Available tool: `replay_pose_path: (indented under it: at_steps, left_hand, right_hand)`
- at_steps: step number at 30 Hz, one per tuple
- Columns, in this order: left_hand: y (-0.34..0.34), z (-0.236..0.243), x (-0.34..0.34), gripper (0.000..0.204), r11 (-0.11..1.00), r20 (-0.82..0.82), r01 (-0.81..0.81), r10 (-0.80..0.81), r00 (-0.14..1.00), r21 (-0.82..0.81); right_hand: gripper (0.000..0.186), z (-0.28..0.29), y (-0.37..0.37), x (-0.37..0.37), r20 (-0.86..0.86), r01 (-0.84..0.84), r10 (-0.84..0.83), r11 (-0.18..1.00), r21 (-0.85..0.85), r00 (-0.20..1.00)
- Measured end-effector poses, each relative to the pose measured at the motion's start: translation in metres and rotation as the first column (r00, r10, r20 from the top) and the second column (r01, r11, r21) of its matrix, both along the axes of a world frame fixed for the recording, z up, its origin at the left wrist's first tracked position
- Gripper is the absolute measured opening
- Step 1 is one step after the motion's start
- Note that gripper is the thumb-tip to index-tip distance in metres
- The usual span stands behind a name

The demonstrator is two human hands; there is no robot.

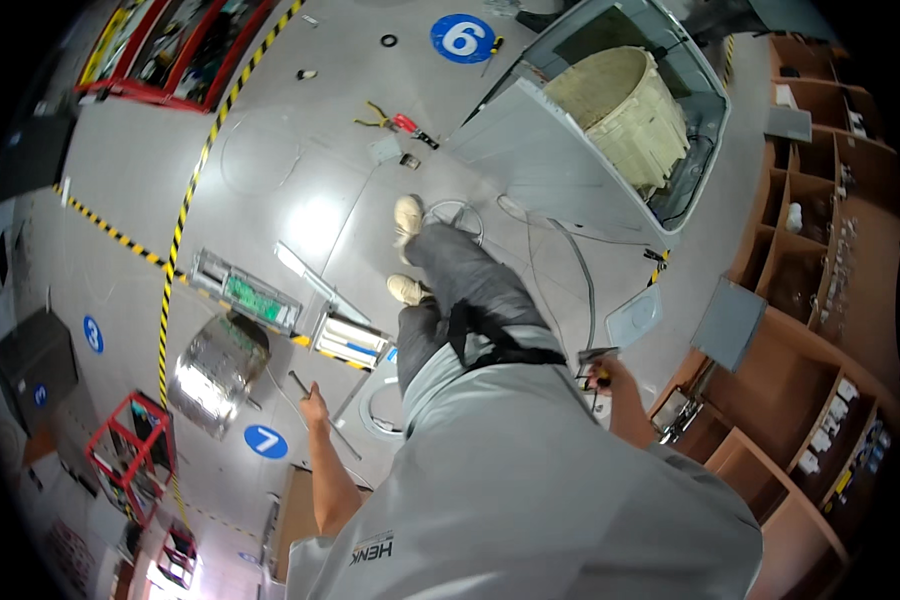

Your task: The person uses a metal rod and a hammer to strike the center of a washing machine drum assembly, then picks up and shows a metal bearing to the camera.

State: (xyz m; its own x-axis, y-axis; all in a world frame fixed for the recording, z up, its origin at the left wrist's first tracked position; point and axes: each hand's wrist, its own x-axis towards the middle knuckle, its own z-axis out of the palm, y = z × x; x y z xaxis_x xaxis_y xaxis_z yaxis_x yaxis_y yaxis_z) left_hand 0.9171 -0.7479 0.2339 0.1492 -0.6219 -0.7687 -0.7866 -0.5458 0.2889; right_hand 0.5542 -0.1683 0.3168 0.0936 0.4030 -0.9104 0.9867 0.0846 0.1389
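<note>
Currently, the grey machine cabinet (545,160) is sitting open ahead; the steel drum (213,380) is lying to the left and could be rolling if bumped. A grey hose (583,270) is trailing nearby, threatening a trip. A rod (298,381) is resting in the closed left hand (314,407) (careless swings might be denting things); the right hand (621,380) is gripping a dark tool (597,355), partly hidden.

Black-and-yellow floor tape (183,213) runs between a red rack (160,97) and a round blue marker (463,39).
</note>
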Motion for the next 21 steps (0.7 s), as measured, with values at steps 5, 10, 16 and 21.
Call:
replay_pose_path:
  at_steps: [5,10,16,21]
  left_hand:
    - [-0.075,-0.006,-0.071,0.047,0.988,0.071,0.122,-0.129,0.989,0.094]
    - [-0.154,-0.012,-0.132,0.043,0.967,0.145,0.097,-0.134,0.980,0.237]
    - [-0.227,-0.045,-0.210,0.037,0.962,0.085,0.131,-0.155,0.984,0.238]
    - [-0.285,-0.091,-0.234,0.039,0.920,0.095,0.199,-0.244,0.965,0.339]
  right_hand:
    - [0.019,-0.064,-0.083,0.051,0.182,-0.190,0.218,0.969,-0.156,0.959]
    - [0.021,-0.037,-0.232,0.013,0.216,-0.211,0.239,0.967,-0.145,0.947]
    - [0.023,-0.020,-0.303,-0.032,0.145,0.111,-0.090,0.983,-0.144,0.985]
    - [0.018,-0.012,-0.348,-0.048,0.059,0.441,-0.437,0.891,-0.109,0.897]
